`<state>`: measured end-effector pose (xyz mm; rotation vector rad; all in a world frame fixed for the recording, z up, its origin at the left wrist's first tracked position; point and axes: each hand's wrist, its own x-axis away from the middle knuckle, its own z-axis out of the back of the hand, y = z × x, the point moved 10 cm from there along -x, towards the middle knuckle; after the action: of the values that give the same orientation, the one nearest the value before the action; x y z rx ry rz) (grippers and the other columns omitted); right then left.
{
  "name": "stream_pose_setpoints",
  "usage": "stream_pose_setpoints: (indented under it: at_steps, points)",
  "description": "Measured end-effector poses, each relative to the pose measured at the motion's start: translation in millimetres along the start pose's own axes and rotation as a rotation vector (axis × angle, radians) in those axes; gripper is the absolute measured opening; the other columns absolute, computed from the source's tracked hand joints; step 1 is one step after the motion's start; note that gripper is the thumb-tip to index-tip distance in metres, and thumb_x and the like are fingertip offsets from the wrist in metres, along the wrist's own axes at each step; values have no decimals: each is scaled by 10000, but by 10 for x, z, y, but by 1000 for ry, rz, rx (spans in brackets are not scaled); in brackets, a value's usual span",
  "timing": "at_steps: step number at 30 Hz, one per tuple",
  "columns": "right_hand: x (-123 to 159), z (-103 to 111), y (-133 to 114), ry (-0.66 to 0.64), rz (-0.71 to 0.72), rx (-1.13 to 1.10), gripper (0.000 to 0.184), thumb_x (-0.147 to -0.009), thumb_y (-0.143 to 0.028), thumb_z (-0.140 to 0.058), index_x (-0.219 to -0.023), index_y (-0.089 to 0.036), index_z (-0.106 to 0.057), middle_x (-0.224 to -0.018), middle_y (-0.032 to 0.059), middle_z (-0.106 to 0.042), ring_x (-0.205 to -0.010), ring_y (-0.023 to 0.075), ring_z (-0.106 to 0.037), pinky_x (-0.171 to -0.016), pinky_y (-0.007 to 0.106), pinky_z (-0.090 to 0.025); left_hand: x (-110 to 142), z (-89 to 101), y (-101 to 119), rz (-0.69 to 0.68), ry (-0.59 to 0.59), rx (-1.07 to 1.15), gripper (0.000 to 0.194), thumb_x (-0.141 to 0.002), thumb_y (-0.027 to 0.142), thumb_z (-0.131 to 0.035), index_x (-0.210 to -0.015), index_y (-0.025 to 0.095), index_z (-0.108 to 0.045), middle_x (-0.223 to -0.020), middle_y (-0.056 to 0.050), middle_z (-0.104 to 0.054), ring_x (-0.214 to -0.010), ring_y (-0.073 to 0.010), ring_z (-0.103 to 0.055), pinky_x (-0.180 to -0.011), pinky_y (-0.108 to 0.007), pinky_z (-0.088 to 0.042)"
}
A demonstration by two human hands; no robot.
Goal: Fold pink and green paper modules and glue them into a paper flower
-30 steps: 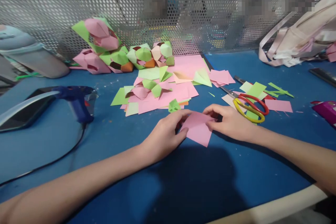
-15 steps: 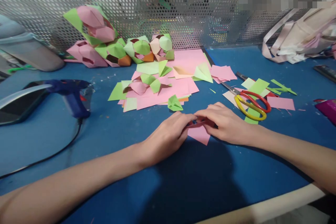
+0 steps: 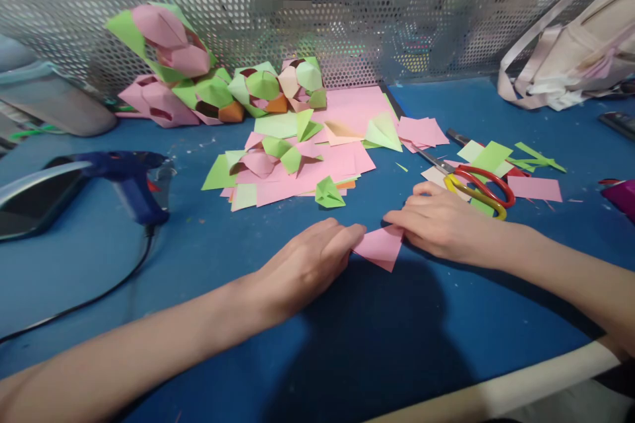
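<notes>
One folded pink sheet (image 3: 381, 248), two hands, blue bench (image 3: 496, 324).
Left hand (image 3: 310, 261) and right hand (image 3: 441, 221) touch its opposite sides (gripping or pressing, the fingers don't tell), farther apart than before; one glue gun (image 3: 136, 188) lies left.

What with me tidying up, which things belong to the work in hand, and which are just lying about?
Likely belonging: pink paper, touched by left hand and right hand; stacked sheets; scissors; glue gun; folded shapes.
Probably lying about: bag; grey container.
</notes>
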<state>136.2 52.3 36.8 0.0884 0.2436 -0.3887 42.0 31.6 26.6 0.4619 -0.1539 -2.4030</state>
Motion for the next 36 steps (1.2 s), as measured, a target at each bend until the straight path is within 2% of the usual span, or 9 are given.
stream_pose_setpoints:
  at_steps: [7, 13, 15, 18, 20, 22, 25, 30, 36]
  points:
    - [38, -1, 81, -68, -50, 22, 278, -953, -157, -362, -1067, -139, -615, -811, 70, -690, -694, 170, -543, -774, 352, -313, 19, 28, -42, 23, 37, -144, 278, -873, 105, -462, -1142, 168, -484, -753, -10, -589, -660, -141, -543, -607, -253, -436]
    - [-12, 150, 24, 72, -31, -32, 296, -941, -123, -356, -1131, -137, -583, -858, 81, -691, -819, 193, -586, -796, 372, -353, -110, 177, -38, 119, 93, 59, 321, -820, 183, -545, -1139, 172, -507, -985, -86, -647, -867, -192, -606, -736, -291, -492]
    - [-29, 240, -5, 163, -53, -87, 283, -938, -128, -380, -1151, -154, -565, -894, 75, -689, -878, 194, -591, -827, 381, -371, -144, 189, -85, 192, 103, 164, 214, -831, 168, -519, -1041, 186, -559, -920, -51, -656, -796, -159, -609, -694, -254, -483]
    - [21, 378, 153, 362, -296, -256, 321, -906, -211, -508, -1225, -178, -498, -1071, 88, -649, -1006, 206, -569, -883, 387, -405, -115, 163, -294, 424, 116, 288, 108, -829, 159, -514, -890, 200, -593, -695, 28, -603, -583, -106, -540, -570, -213, -433]
    - [92, 318, 303, 415, -512, -439, 470, -860, -306, -594, -1282, -181, -432, -1149, 107, -601, -1017, 213, -567, -847, 369, -456, -56, 149, -428, 571, 153, 380, 74, -817, 199, -541, -877, 197, -584, -681, 44, -581, -528, -93, -500, -522, -208, -410]
    - [122, 146, 370, 366, -663, -624, 556, -830, -375, -621, -1301, -185, -395, -1135, 109, -589, -937, 202, -592, -746, 335, -497, -17, 141, -494, 647, 192, 463, 69, -813, 230, -551, -866, 191, -569, -723, 41, -582, -548, -92, -503, -515, -202, -406]
    - [97, -59, 345, 254, -739, -770, 478, -833, -313, -594, -1266, -207, -418, -1001, 60, -624, -795, 165, -607, -657, 295, -492, -5, 111, -507, 678, 211, 562, 62, -809, 238, -560, -833, 181, -558, -757, 30, -587, -646, -108, -542, -570, -200, -431]
    - [50, -96, 344, 210, -708, -758, 387, -803, -126, -515, -1172, -240, -489, -838, -10, -637, -718, 142, -592, -645, 281, -451, 8, 48, -529, 698, 233, 748, 101, -829, 263, -548, -880, 178, -529, -750, 20, -607, -640, -121, -597, -602, -232, -470]
    - [84, -148, 458, 197, -769, -792, 387, -780, -169, -568, -1159, -220, -508, -824, -15, -620, -706, 137, -584, -641, 276, -452, -14, -43, -576, 687, 204, 772, 74, -817, 220, -537, -876, 178, -522, -644, 37, -560, -563, -114, -574, -549, -232, -453]
